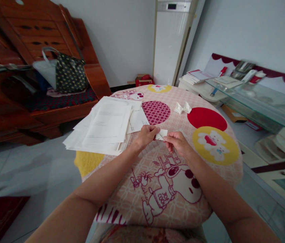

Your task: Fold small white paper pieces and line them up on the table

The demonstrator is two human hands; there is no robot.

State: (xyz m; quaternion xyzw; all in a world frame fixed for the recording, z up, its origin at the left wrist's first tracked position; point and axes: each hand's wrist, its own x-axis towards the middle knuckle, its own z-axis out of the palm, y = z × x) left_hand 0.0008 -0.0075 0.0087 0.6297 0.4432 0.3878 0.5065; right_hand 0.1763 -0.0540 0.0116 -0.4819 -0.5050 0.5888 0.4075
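Observation:
A small folded piece of white paper [162, 134] is held between my two hands above the middle of the table. My left hand [147, 134] pinches its left side with thumb and fingers. On its right edge, my right hand [176, 140] grips with thumb and forefinger. Some dark print shows on the paper; its far folds are partly hidden by my fingers. Beyond my hands lies a folded white paper shape [182, 108] with two pointed parts. Left of my left hand rests a stack of printed white sheets [107, 125].
A patterned cloth [157, 192] covers the round table. At the right stands a glass-topped cabinet [263, 101] with papers and cups. To the left, a wooden bench [68, 111] bears a dark patterned bag [70, 72]. A tall white unit [169, 47] stands behind.

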